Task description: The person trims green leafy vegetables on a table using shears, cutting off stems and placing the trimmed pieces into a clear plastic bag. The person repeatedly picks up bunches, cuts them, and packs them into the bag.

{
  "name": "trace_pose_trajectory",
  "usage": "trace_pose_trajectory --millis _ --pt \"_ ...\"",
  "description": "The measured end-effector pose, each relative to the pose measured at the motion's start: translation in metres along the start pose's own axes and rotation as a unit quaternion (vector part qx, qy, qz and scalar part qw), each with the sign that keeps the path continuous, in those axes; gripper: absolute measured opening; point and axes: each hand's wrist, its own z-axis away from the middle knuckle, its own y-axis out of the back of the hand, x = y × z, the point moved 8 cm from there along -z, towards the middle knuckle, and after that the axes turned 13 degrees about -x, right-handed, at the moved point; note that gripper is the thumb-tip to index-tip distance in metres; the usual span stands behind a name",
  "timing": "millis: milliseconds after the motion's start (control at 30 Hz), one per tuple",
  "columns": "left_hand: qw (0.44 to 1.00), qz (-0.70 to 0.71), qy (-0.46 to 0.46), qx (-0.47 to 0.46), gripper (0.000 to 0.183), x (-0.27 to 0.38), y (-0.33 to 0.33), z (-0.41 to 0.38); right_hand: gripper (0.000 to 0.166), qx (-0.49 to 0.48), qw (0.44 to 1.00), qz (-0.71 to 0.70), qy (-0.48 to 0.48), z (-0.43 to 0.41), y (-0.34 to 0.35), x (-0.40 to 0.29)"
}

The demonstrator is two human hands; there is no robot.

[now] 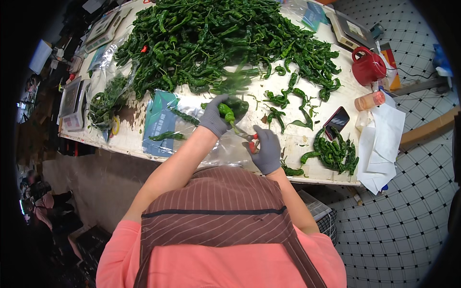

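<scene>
My left hand [215, 118], in a grey glove, grips a bright green pepper [227, 113] with its stem towards my right. My right hand [265, 149], gloved alike, holds red-handled scissors [253, 142], whose blades meet the pepper's stem; whether they are closed through it I cannot tell. Beneath both hands lies a clear plastic bag [230, 147] with a blue and green printed panel and a few peppers on it. Beyond my hands rises a large heap of green peppers [216, 39]. A blurred green shape lies between the heap and my left hand.
A smaller pepper pile [335, 151] sits near the front right, below a phone [337, 122]. Further right are a red pitcher [369, 66], a jar [370, 100] and white paper [381, 140]. Scales [74, 104] and a bag of green peppers [106, 104] stand left. People are at far left.
</scene>
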Motion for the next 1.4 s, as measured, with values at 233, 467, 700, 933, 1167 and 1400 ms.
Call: trace_pose_trajectory --millis 233,467,700,933,1167,1400 --pt "0.992 -0.085 -0.082 -0.040 0.012 0.022 0.003 0.000 0.028 -0.027 0.985 -0.078 -0.153 0.036 -0.021 0.056" --pt "0.982 -0.172 -0.021 -0.075 0.021 0.006 0.003 0.017 0.081 -0.243 0.868 0.232 -0.364 0.041 -0.010 0.122" --pt "0.956 -0.287 -0.019 -0.063 0.020 -0.007 0.000 0.026 0.077 0.013 0.999 -0.038 0.024 -0.037 0.032 -0.013" --pt "0.954 -0.226 -0.023 -0.194 0.039 -0.020 -0.035 0.043 0.087 -0.060 0.983 -0.173 -0.015 -0.069 -0.015 -0.014" --pt "0.903 -0.390 -0.047 -0.176 0.042 -0.008 -0.029 0.057 0.077 -0.052 0.928 -0.367 -0.041 -0.067 -0.014 -0.005" --pt "0.541 -0.778 -0.303 0.099 0.053 0.061 -0.023 0.129 0.076 -0.188 0.855 -0.455 -0.161 -0.030 0.016 0.037"
